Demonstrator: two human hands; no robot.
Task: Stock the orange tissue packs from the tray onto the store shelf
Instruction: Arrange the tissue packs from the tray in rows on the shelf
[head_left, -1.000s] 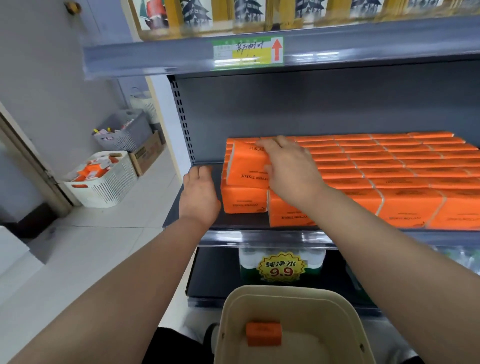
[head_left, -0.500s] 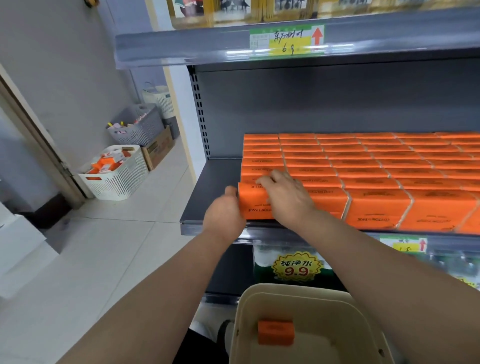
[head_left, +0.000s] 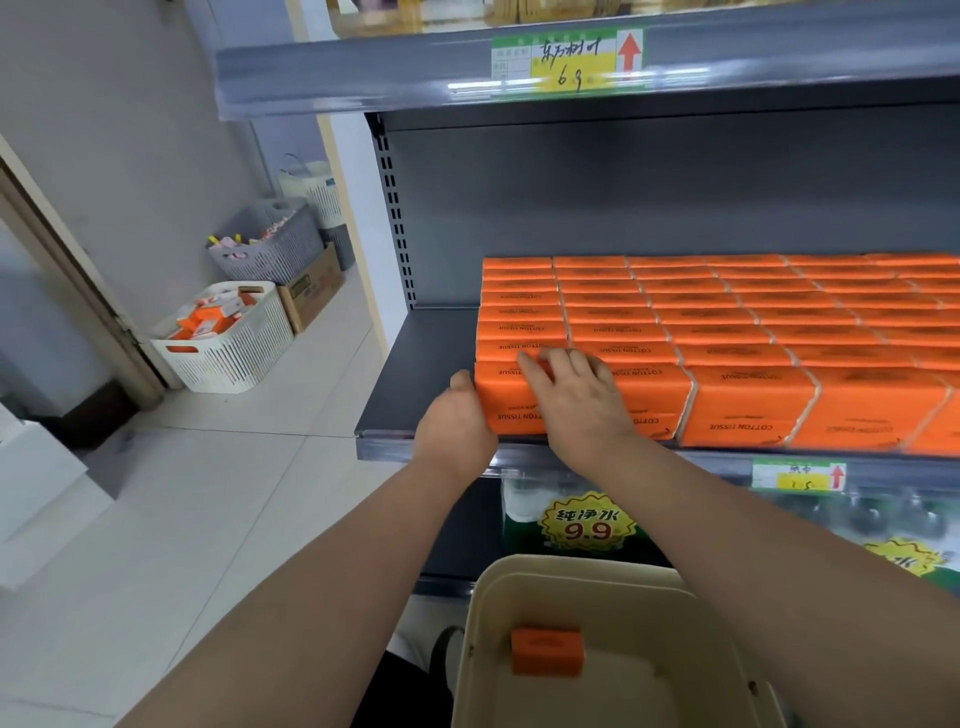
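Observation:
Orange tissue packs (head_left: 748, 332) fill the grey store shelf (head_left: 410, 374) in neat rows, two layers high at the front. My left hand (head_left: 457, 423) presses against the left side of the front-left pack (head_left: 501, 395). My right hand (head_left: 576, 395) lies with spread fingers over the top and front of that same pack. Below me, the beige tray (head_left: 597, 582) holds one orange tissue pack (head_left: 546, 651) near its back wall.
A bare strip of shelf lies left of the packs. An upper shelf with a price label (head_left: 569, 60) hangs overhead. Water bottles with a 9.9 tag (head_left: 587, 525) sit on the lower shelf. White (head_left: 228, 343) and grey baskets (head_left: 270, 249) and a carton stand on the floor at left.
A second ago my right hand held a pack tilted on top of the left stack and my left hand was apart; now that pack sits flush at the front-left with both hands against it.

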